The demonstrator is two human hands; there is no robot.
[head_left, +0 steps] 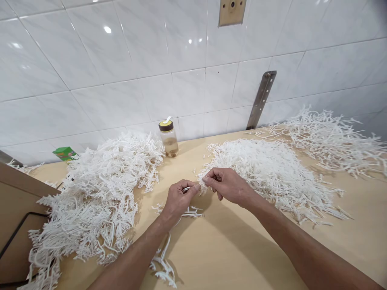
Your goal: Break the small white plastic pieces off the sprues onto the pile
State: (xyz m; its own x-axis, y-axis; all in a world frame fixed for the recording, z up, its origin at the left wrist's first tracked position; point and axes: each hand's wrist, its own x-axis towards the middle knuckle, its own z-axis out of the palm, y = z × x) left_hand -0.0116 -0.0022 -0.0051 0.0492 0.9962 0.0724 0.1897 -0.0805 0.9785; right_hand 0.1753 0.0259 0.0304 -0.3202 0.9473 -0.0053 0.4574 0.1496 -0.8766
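Note:
My left hand (179,197) is closed, thumb and forefinger pinching a white branched strand (165,251) that looks like plastic. The strand trails below the wrist toward the table's near edge, partly hidden behind the forearm. Just right of it, my right hand (228,185) is also closed, its thumb and forefinger pressed together close to the left fingertips. What lies between those right fingers is too small to make out. A heap of small white pieces (266,173) lies right behind my right hand. On the left spreads a big tangled pile of white branched strands (115,181).
A clear bottle (169,141) with a dark and yellow lid stands against the tiled wall (187,92). More white branches (332,141) lie at the far right. A green box (65,153) and a cardboard box (18,217) are at the left. A metal bracket (261,100) rises along the wall.

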